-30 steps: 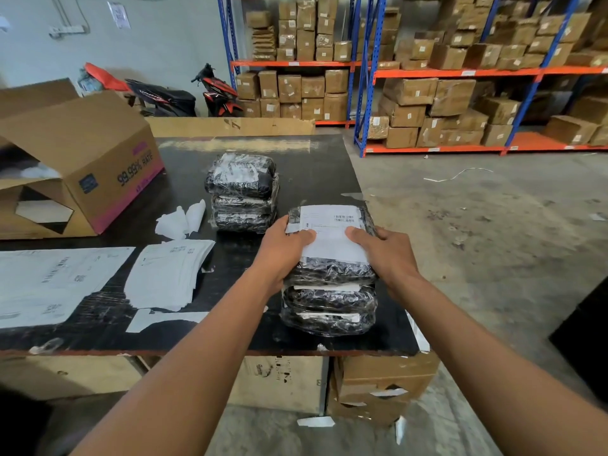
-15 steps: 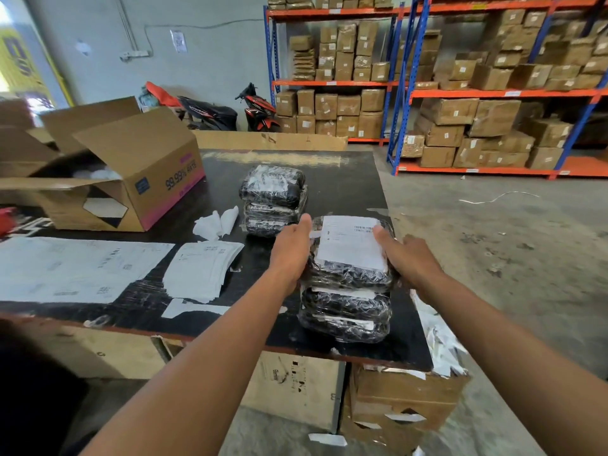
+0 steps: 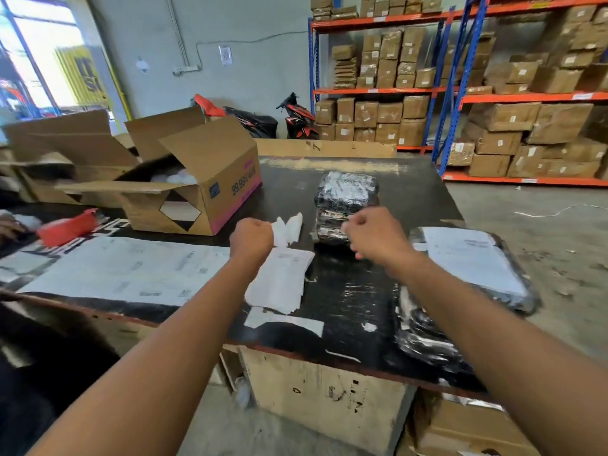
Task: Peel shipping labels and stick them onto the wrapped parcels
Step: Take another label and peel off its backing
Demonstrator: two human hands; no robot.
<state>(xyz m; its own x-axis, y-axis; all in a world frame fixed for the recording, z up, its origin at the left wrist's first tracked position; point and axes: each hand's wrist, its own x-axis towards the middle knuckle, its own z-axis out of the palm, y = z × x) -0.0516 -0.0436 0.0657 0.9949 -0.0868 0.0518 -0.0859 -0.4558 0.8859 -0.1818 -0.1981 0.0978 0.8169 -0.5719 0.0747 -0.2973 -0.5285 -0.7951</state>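
Observation:
A stack of black-wrapped parcels (image 3: 424,337) sits at the table's near right corner, its top parcel carrying a white shipping label (image 3: 470,258). A second stack of wrapped parcels (image 3: 347,195) stands farther back in the middle, with no label on its top. A pile of label sheets (image 3: 283,281) lies between my arms. My left hand (image 3: 251,240) hovers over the far end of that pile, fingers curled, holding nothing. My right hand (image 3: 373,235) is in the air in front of the far stack, fingers curled and blurred, also holding nothing.
Crumpled white backing papers (image 3: 289,227) lie just beyond my left hand. A large printed sheet (image 3: 125,271) covers the table's left front. An open cardboard box (image 3: 200,192) and a red tape dispenser (image 3: 67,227) stand at the left. Shelving with cartons (image 3: 493,126) fills the right background.
Both hands have let go of the labelled top parcel and moved left, over the label pile and towards the far stack. The view has swung left.

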